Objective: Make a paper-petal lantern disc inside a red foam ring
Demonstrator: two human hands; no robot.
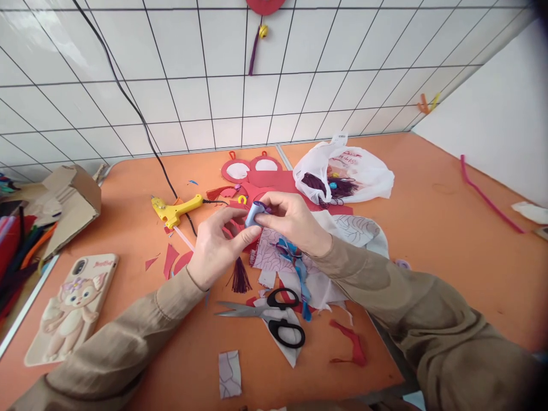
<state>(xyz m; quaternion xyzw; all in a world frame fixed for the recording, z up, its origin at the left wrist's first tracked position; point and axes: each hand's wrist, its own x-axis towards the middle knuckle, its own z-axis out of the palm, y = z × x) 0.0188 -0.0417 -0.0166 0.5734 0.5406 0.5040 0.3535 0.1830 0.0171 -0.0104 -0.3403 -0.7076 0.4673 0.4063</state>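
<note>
Between the fingertips of both hands is a small light-blue roll (254,214), darker at its top end; its exact kind is hard to make out. My left hand (220,242) pinches it from the left, my right hand (295,220) from the right. A dark purple tassel (240,276) lies below my hands. Just under my right hand are patterned fabric scraps (274,246) and blue fabric strips (302,274). Nearer to me lie black-handled scissors (268,313), blades apart, partly on a white scrap.
A yellow glue gun (177,211) with a dark cord lies left of my hands. Behind them are red rings (228,170) and a white plastic bag (372,177) holding dark tassels. A phone in a case (72,311) and a cardboard box (77,197) are at the left.
</note>
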